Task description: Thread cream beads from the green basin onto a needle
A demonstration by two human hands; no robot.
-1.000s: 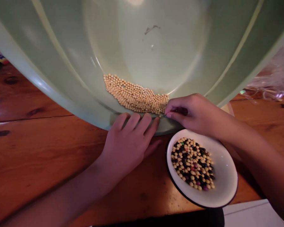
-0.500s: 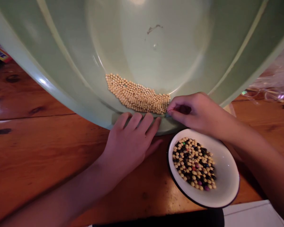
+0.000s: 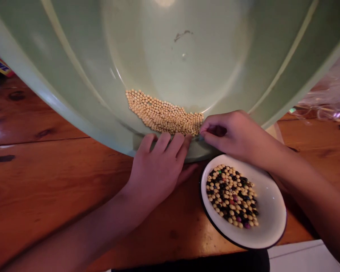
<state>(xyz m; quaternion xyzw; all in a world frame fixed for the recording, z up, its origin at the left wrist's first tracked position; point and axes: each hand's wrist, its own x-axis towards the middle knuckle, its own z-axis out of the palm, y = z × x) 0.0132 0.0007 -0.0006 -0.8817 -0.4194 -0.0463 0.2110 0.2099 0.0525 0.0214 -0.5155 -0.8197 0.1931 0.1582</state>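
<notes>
A large pale green plastic basin leans toward me, and a band of small cream beads lies along its near side. My left hand is hooked over the near rim, its fingers inside just below the beads and its thumb outside. At the right end of the bead band, my right hand has thumb and index finger pinched together; anything between the tips is too small to make out. Below that hand stands a white bowl with a dark rim, holding mixed beads in cream, black and a few colours.
Everything rests on a reddish-brown wooden table. Crumpled clear plastic lies to the right of the basin. A colourful packet sits at the far left. White tiles show past the table's near edge.
My left hand has shifted slightly right and its fingers reach a little farther in, close to the beads. My right hand stays pinched in nearly the same place.
</notes>
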